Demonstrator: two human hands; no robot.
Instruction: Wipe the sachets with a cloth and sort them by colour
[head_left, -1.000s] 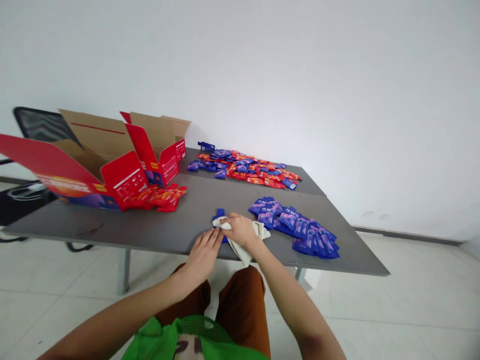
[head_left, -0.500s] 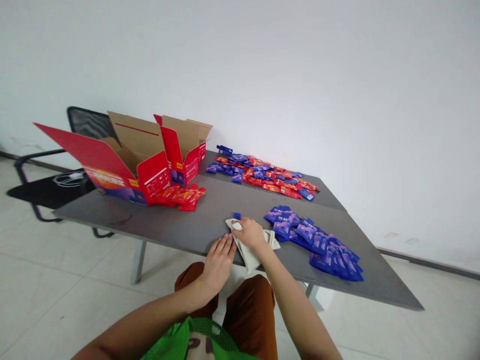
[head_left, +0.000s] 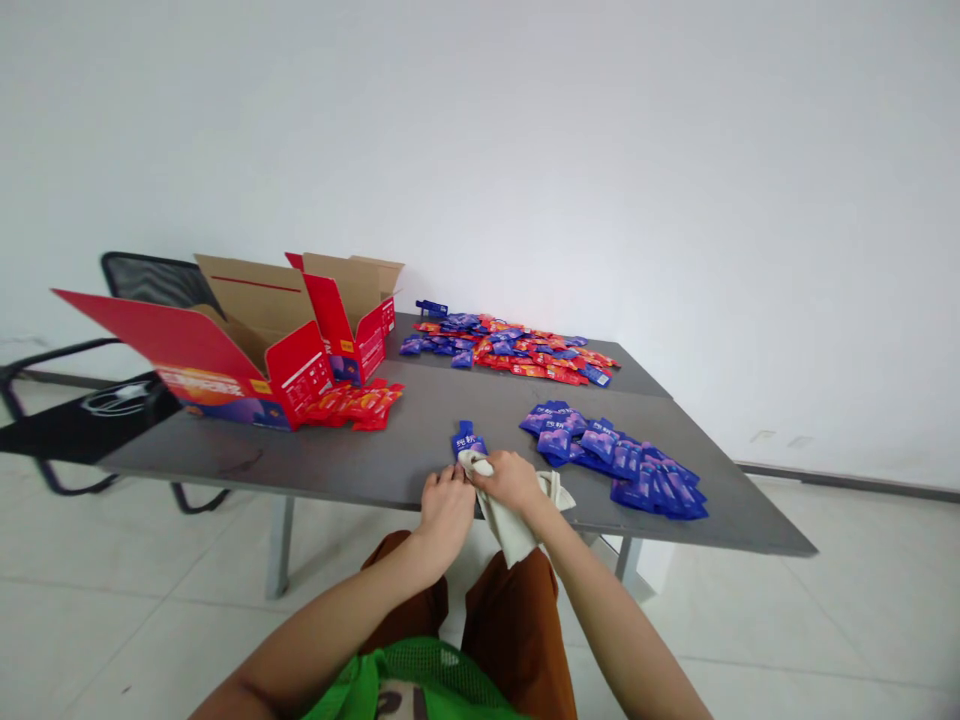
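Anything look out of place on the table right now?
Yes. The far heap of red and blue sachets is jumbled together, unlike the all-blue pile nearer the hands. A loose bunch of red sachets also lies against the foot of the open red carton, looking spilled.

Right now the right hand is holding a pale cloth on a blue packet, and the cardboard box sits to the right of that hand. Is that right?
No, the head view shows the cardboard box to the left of the right hand, not to its right. The right hand does hold the pale cloth on the blue packet.
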